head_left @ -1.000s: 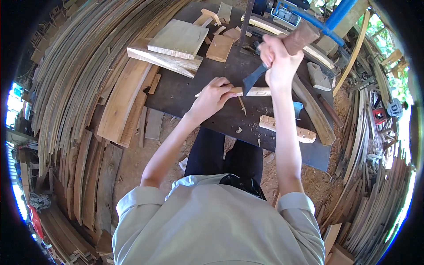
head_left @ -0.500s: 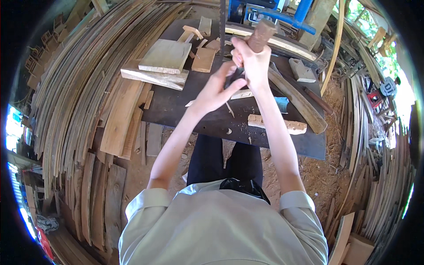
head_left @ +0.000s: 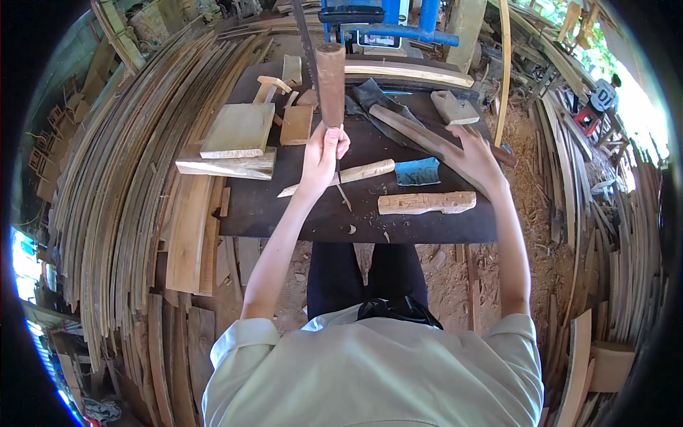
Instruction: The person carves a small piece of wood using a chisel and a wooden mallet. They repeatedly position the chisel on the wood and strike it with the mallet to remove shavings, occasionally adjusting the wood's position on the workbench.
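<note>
In my left hand (head_left: 321, 158), a thick round brown wooden piece (head_left: 331, 82) stands upright, with my fingers closed round its lower end. A thin dark saw blade (head_left: 306, 43) runs down just behind it. My right hand (head_left: 478, 158) is open, fingers apart, over a long pale wooden piece (head_left: 420, 133). Whether it touches that piece I cannot tell. Past its fingertips lies a wooden block (head_left: 455, 108), and beside it a dark brown rod (head_left: 506, 156). Between my hands are a pointed wooden stick (head_left: 356, 173), a blue sheet (head_left: 417, 171) and a notched wooden bar (head_left: 427, 203).
The dark table (head_left: 313, 229) carries wood chips, a dark crumpled sheet (head_left: 380, 96) and stacked boards (head_left: 238, 132) at left. Behind it stands a blue metal frame (head_left: 429, 21). Long timber strips (head_left: 135, 164) crowd the left side; more timber (head_left: 605, 213) leans at right.
Both hands were together around the round wooden piece. Now my left hand alone grips it, farther left, while my right hand has let go and moved right. The view has shifted slightly.
</note>
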Available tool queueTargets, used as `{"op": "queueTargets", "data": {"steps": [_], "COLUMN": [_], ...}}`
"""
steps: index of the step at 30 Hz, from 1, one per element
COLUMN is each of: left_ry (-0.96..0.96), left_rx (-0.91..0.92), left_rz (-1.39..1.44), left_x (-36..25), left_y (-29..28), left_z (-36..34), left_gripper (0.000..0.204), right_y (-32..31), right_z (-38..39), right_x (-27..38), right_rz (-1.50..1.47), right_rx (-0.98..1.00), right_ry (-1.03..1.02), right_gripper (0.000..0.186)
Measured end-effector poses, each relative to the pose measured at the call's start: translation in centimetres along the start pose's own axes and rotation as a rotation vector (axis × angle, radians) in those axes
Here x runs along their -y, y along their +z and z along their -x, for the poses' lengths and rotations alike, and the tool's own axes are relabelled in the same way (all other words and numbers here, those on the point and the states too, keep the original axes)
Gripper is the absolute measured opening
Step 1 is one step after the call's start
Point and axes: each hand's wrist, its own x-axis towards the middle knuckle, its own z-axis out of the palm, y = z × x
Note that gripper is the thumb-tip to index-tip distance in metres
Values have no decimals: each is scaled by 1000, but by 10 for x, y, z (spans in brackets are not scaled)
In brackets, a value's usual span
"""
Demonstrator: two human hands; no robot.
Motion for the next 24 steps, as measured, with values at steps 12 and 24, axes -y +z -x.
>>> {"op": "queueTargets", "data": {"steps": [12, 24], "left_ry": [-51, -174], "left_rx": [118, 218], "left_rz": [29, 106], "left_x": [-2, -8], "left_y": [-22, -16], "left_z": [6, 6], "left_gripper": [17, 9], "right_y": [-3, -129], "right_z": [13, 17], "right_x": [-35, 77], "right_rz": [64, 9], "right_rx": [242, -367], "right_ry": [47, -52], "right_gripper": [56, 49]}}
